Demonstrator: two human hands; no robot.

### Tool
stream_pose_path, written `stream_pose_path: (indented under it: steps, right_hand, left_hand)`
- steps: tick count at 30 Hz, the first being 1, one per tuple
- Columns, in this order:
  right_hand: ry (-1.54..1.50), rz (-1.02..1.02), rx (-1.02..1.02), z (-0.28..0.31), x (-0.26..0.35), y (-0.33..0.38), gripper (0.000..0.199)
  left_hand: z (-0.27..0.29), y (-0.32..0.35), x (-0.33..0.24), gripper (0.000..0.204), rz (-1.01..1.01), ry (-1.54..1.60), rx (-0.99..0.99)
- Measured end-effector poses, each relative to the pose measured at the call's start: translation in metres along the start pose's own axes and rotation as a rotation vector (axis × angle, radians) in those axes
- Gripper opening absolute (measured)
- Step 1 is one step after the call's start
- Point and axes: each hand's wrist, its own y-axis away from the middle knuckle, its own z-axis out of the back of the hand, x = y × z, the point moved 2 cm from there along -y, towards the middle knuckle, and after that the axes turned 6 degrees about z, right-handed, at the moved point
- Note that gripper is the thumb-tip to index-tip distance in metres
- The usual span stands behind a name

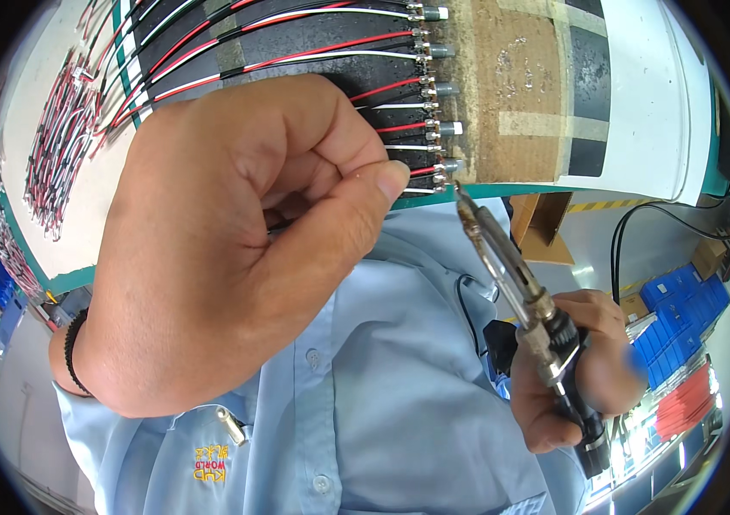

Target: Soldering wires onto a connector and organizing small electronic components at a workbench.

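At the lower end of a row of small connectors (pixel 448 129), the fingertips of the left hand (pixel 236 206) are seen pressed together, with thumb against forefinger. Between them one pair of wires (pixel 421 172), one red and one white, is clamped, and from the thumb tip it is led to the lowest connector. By the right hand (pixel 601 356) one soldering iron (pixel 539 336) is held, the fingers being closed around its black handle. Its tip is placed just beside the lowest connector; whether the two are touching cannot be told. The iron is pointed up and a little to the left, its long axis being laid slantwise from lower right to upper left. One thin tube (pixel 499 273) is carried along its shaft.

Five connectors are counted in the row, set one above another along the right edge of a black mat (pixel 339 73). To the right of them one brown strip (pixel 537 86) is laid. Farther to the left, one large bundle of red, white and black wires (pixel 60 146) is placed on a white board (pixel 69 249). On the left wrist one black bracelet (pixel 73 352) is worn.
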Motion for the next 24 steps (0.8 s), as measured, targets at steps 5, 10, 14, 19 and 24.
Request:
stream_pose_path:
  steps: [5, 10, 14, 19, 24]
  right_hand:
    - [-0.041, -0.014, 0.004, -0.0003, -0.0015, -0.0032, 0.06]
    - [-0.056, -0.018, 0.021, 0.0001, -0.0016, -0.005, 0.061]
    - [-0.035, -0.042, 0.028, 0.0015, 0.0014, -0.0056, 0.062]
    - [-0.073, -0.025, 0.021, 0.0006, 0.0007, -0.0056, 0.061]
    - [-0.087, 0.023, 0.064, 0.0019, -0.0033, -0.0085, 0.063]
  left_hand:
    - [0.0008, 0.0001, 0.0042, 0.013, -0.009, -0.021, -0.016]
    - [0.0017, -0.0005, 0.0053, 0.013, -0.028, -0.026, -0.013]
    - [0.0035, 0.0001, 0.0023, 0.014, -0.003, -0.003, 0.027]
    - [0.005, -0.0046, 0.0023, 0.014, 0.036, 0.014, 0.056]
    - [0.0043, -0.0039, -0.0013, 0.013, 0.027, 0.021, 0.073]
